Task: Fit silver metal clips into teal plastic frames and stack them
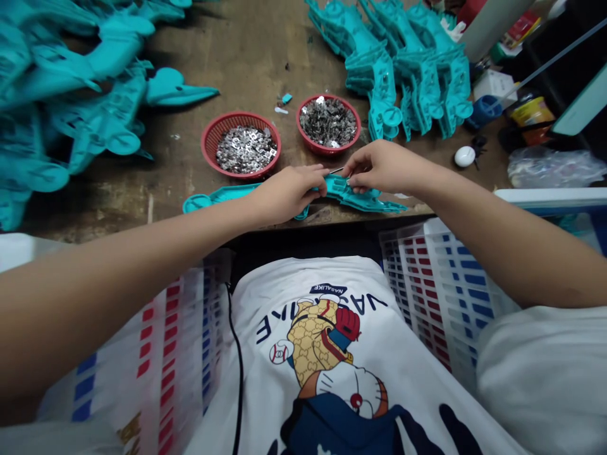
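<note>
A long teal plastic part (pixel 215 197) lies along the table's front edge. Bent over its middle, my left hand (pixel 294 189) grips it with curled fingers. My right hand (pixel 370 167) pinches at the part's right half, thumb and fingers close together on a small shiny metal piece (pixel 349 181), mostly covered by the fingertips. Between the two hands shows a short thin metal rod (pixel 336 170); which hand it belongs to I cannot tell. Just beyond the hands stand two red baskets, the left basket (pixel 207 140) and the right basket (pixel 327 150), both holding many small metal pieces.
A heap of teal parts (pixel 95 69) covers the table's left side. More teal parts (pixel 379 76) stand in rows at the back right. White plastic crates (pixel 422 272) flank my lap. At right are a white round object (pixel 465 156) and a clear plastic bag (pixel 552 167).
</note>
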{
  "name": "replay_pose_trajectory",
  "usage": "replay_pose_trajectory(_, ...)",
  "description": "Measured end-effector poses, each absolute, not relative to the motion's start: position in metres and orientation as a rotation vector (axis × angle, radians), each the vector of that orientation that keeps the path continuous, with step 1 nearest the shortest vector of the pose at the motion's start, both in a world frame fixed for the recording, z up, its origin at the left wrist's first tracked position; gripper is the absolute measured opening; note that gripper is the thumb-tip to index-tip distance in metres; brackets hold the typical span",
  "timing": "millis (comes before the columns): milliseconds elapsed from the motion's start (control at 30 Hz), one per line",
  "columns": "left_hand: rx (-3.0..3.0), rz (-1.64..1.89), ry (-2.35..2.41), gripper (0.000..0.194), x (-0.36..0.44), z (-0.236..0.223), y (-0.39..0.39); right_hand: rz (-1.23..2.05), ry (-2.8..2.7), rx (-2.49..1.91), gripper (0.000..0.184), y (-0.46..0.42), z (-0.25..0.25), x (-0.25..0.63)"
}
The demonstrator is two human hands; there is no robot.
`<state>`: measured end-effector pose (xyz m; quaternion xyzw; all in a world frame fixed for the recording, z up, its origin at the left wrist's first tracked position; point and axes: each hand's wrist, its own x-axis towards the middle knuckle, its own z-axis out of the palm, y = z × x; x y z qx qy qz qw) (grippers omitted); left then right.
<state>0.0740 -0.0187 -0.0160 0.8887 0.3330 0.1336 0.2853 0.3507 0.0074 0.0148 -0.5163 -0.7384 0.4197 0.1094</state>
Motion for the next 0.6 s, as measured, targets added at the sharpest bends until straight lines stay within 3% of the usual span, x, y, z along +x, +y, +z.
replay_pose_trajectory(367, 2.402, 0.349, 0.893, 0.025, 0.073, -0.016, -0.020, 1.262, -2.094, -1.479, 0.023, 0.006, 0.025, 0.350)
replay_pose_trajectory(500, 2.427, 0.369, 0.895, 0.025, 0.074, -0.021, -0.019, 1.372, -2.075, -1.473, 0.020, 0.008, 0.037, 0.340)
replay_pose_trajectory(600, 2.433, 0.381, 0.881, 0.024, 0.075, -0.025, -0.017, 1.250, -1.970, -1.389, 0.017, 0.034, 0.041, 0.322)
